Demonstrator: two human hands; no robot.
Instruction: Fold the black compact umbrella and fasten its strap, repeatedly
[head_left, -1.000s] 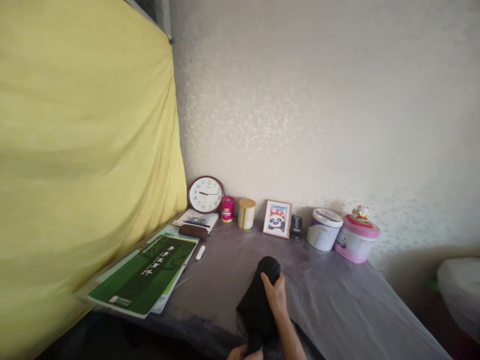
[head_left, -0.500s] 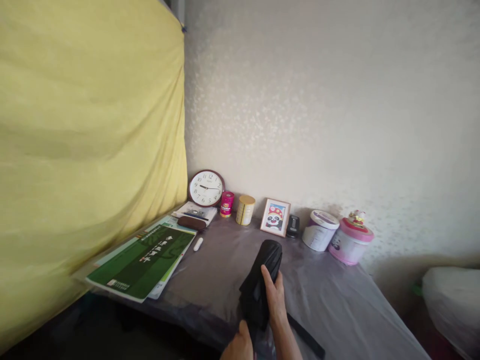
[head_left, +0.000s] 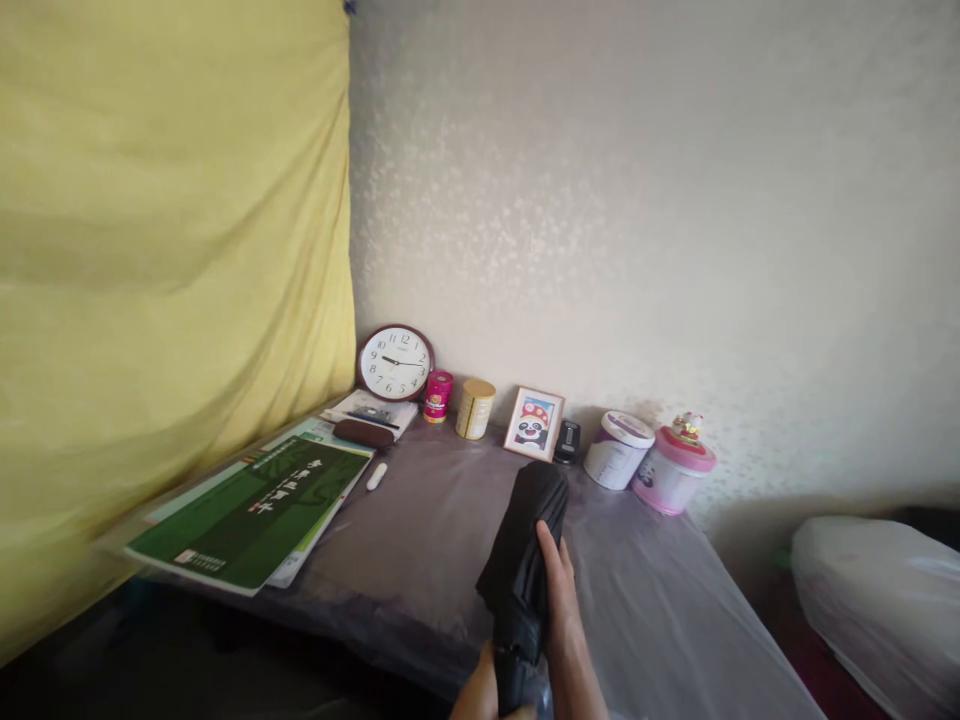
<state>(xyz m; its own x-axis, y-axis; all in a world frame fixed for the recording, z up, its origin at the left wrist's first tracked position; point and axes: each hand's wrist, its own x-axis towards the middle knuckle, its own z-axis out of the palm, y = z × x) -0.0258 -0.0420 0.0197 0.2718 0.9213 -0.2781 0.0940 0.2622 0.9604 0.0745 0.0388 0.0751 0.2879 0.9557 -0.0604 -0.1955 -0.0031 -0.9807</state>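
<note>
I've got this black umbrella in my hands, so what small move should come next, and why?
I'd probably use your right hand to smooth the jutting edge of the umbrella inward: its black fabric is gathered but flares out on the left, just above the handle end. Your left hand is down there and could steady it, while your right lies along the opposite side.

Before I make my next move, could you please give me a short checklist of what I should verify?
1. Right hand on the black umbrella: ok, its grip is on the right side.
2. Left hand at the handle: ok.
3. Left hand fully visible: not ok, the picture's bottom edge cuts it off.
4. Umbrella fastened: cannot tell, no closure shows clearly.
5. Green booklet apart from the umbrella: ok, it lies off to the left.
6. Gap to the picture frame: cannot tell from this one view.
</note>
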